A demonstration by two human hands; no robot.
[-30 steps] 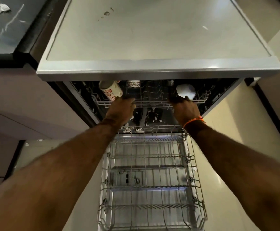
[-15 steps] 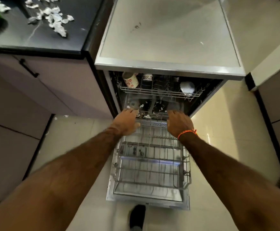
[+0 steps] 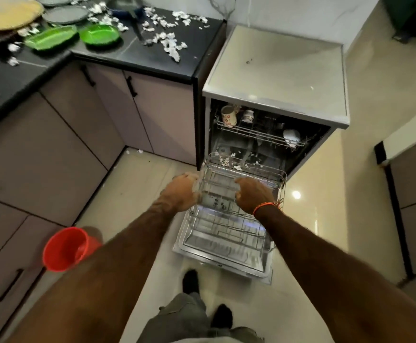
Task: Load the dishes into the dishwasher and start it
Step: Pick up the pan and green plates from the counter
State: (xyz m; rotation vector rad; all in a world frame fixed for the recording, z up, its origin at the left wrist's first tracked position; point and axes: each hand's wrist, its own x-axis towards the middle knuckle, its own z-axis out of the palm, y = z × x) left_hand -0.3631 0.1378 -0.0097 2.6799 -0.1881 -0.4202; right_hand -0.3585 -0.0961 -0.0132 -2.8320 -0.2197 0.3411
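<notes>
The dishwasher stands open, its door lying flat over the floor. The wire lower rack is pulled out onto the door and holds no dishes. The upper rack sits inside with a floral mug, a small cup and a white bowl. My left hand hovers at the lower rack's left rim, fingers loosely curled and holding nothing. My right hand, with an orange wrist band, is above the rack's back part, also holding nothing.
Two green plates, grey plates, a yellow plate and a dark pan lie on the black counter among several white paper scraps. A red bucket stands on the floor at left. My feet are just before the door.
My hands left the upper rack and drew back over the lower rack. I stepped back and the view widened, bringing the counter's dishes and the red bucket into sight.
</notes>
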